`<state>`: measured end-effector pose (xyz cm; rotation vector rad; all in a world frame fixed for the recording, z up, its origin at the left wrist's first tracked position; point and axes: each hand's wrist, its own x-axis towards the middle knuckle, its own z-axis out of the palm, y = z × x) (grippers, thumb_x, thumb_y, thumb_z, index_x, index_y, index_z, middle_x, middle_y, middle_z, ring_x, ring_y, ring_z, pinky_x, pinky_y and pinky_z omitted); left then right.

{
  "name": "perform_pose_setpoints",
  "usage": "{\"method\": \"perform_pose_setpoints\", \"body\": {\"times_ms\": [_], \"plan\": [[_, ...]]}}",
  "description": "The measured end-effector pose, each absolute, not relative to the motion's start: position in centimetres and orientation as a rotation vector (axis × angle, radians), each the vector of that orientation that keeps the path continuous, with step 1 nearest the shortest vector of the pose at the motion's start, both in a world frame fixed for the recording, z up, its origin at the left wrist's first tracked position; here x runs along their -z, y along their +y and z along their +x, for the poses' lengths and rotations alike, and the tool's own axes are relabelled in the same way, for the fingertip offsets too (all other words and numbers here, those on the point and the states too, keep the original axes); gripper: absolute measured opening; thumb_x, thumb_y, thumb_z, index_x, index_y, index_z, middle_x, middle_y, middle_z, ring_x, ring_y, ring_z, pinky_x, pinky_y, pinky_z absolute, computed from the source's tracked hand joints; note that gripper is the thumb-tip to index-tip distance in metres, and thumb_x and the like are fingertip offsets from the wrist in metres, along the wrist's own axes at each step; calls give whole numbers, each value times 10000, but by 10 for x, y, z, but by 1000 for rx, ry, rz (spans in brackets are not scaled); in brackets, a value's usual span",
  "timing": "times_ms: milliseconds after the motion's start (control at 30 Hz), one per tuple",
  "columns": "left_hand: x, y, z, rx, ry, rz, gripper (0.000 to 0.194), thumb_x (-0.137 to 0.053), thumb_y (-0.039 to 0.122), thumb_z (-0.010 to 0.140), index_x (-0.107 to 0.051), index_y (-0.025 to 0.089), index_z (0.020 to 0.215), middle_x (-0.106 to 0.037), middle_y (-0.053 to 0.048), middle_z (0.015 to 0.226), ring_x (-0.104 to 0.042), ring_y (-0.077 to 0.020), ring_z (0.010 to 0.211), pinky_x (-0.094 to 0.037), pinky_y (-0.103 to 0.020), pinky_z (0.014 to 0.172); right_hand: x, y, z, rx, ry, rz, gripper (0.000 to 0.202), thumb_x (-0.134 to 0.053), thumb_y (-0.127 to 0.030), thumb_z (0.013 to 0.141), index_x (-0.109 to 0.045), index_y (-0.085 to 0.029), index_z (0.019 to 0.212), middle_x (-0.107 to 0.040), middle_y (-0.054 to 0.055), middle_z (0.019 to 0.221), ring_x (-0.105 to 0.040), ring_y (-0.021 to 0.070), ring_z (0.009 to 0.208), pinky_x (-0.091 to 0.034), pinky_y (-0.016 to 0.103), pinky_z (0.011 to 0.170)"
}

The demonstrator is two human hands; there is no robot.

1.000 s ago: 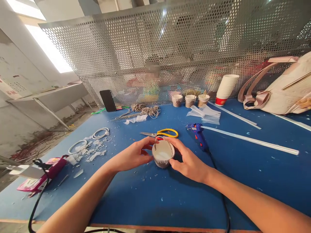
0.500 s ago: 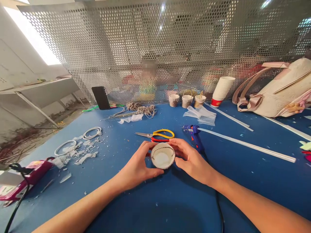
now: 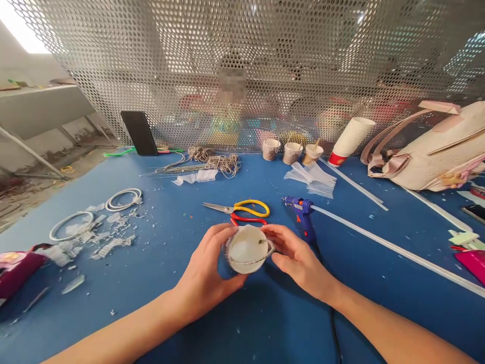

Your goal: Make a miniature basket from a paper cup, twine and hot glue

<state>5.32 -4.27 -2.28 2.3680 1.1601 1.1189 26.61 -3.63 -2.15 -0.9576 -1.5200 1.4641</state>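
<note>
While both arms reach in from the near edge, a small cup (image 3: 242,246) sits between the two hands, over the front middle of the blue worktop (image 3: 235,349); whether its base touches down, I cannot tell from where I stand. Mouth tilted toward the person, inside pale. Cord handle (image 3: 248,262): crosses the near part of the opening, bulging past the rim at right. Left hand (image 3: 202,268): grasping the cup, thumb along the near side, fingers round the far left. Right hand (image 3: 301,260): fingers curled against the cup's right side, thumb close by the handle.

Just beyond the cup: scissors (image 3: 230,210), one grip yellow, one red, tips pointing left. Right of these, a blue glue gun (image 3: 303,217), a long translucent glue stick (image 3: 379,240) trailing from its rear. Farther back: a spread of white strips (image 3: 312,178); behind it three small cups (image 3: 292,153) in a row, then a leaning stack of paper cups (image 3: 353,137) and a pale bag (image 3: 428,151). Back left: tangled beige cord (image 3: 223,163), and a dark phone (image 3: 138,132) tilted before a perforated metal screen (image 3: 189,50). Left side: two white rings (image 3: 108,203) among white scraps (image 3: 113,245).
</note>
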Motion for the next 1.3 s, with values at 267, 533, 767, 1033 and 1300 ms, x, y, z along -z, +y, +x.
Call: {"method": "perform_pose_setpoints", "body": {"times_ms": [267,533,767,1033,1300], "plan": [[24,-47,59,-1151,1241,2445,596,-680,202,718,-384,211,1235,-525,-102,1099,-582,-238,969,-541,-375,793,16,-41,258,-1207,-1589,-1189,224,-571,-279,808,-549,-199,1017,-635,44,956,-601,166,846,-499,291,756],[30,-55,64,-1187,1201,2497,581,-675,184,718,-387,175,1223,-510,-126,1105,-565,-241,970,-544,-371,773,11,-42,247,-1037,-1655,-1339,73,-535,-212,746,-519,-198,816,-573,-11,721,-521,133,629,-432,258,579],[27,-58,70,-1197,1206,2542,555,-644,143,730,-380,222,1212,-533,-102,1073,-574,-233,938,-555,-363,741,16,-42,244,-922,-1696,-1334,76,-518,-150,719,-497,-210,761,-528,-33,666,-470,116,583,-395,236,548],[26,-59,71,-1171,1205,2600,535,-637,137,718,-388,222,1183,-533,-96,1049,-579,-242,916,-562,-360,713,16,-43,245,-974,-1718,-1335,165,-556,-152,712,-459,-222,826,-458,-52,680,-423,115,603,-362,228,548],[29,-58,70,-1149,1230,2575,526,-630,138,717,-391,209,1180,-526,-109,1065,-574,-243,930,-558,-369,738,20,-41,248,-1172,-1594,-1298,235,-570,-172,705,-440,-227,893,-464,-59,710,-428,112,617,-364,232,556]]}}
